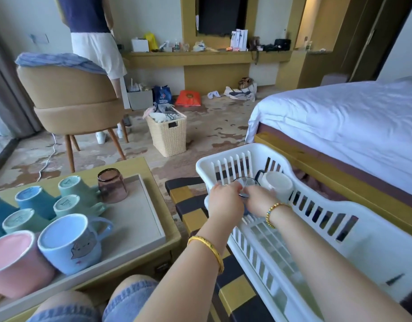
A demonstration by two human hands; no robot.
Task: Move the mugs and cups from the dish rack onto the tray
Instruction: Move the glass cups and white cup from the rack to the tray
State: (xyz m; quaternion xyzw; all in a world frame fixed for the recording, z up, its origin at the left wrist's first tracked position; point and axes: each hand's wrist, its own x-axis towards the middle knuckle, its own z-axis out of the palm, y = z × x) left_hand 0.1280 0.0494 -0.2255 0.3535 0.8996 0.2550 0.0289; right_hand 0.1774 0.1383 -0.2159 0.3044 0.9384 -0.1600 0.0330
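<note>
A white plastic dish rack (353, 226) sits on a checkered stool at the right. At its far end are a clear glass cup (247, 183) and a white mug (278, 184) with a dark handle. My left hand (224, 201) and my right hand (258, 202) both reach into the rack and grip the glass cup from either side. To the left, a grey tray (140, 219) on a low wooden table holds several upside-down mugs, among them a pink mug (13, 263), a light blue mug (70, 242), teal and blue mugs, and a brownish glass (112, 185).
A bed with white sheets (339, 126) lies right behind the rack. On the floor beyond stand a wicker basket (168, 133) and a tan chair (72, 101). A person stands at the far left by a cluttered desk (207, 55). My knees are at the bottom.
</note>
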